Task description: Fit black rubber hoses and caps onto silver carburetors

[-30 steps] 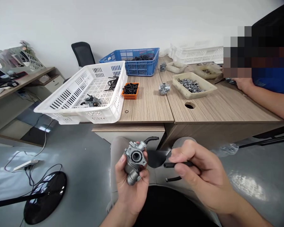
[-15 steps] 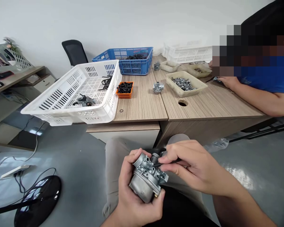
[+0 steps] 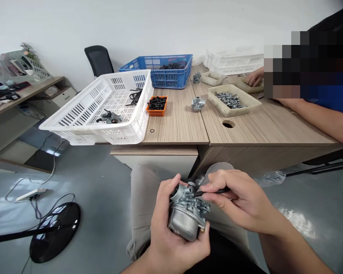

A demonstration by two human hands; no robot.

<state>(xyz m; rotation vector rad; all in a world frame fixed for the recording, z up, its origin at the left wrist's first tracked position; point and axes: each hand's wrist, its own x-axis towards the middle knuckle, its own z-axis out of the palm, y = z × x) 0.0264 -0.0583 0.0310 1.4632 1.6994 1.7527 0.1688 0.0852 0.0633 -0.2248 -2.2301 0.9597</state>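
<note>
My left hand (image 3: 174,236) is wrapped round a grey metal carburetor (image 3: 187,215), held over my lap with its bowl turned toward me. My right hand (image 3: 240,201) pinches a short black rubber hose (image 3: 214,191), whose end meets a fitting on top of the carburetor. Both hands are closed on what they hold. My knees in grey trousers lie below them.
A wooden desk (image 3: 183,129) stands ahead with a white slotted basket (image 3: 82,114), a blue basket (image 3: 162,74), a small orange tray of black parts (image 3: 157,104), a loose carburetor (image 3: 197,103) and a beige tray of metal parts (image 3: 231,101). A co-worker's arm (image 3: 317,118) rests at right. A fan base (image 3: 54,232) stands on the floor.
My left hand turned the carburetor over, bowl toward me. My right hand brought the black hose in from the right until its end met the carburetor's top fitting.
</note>
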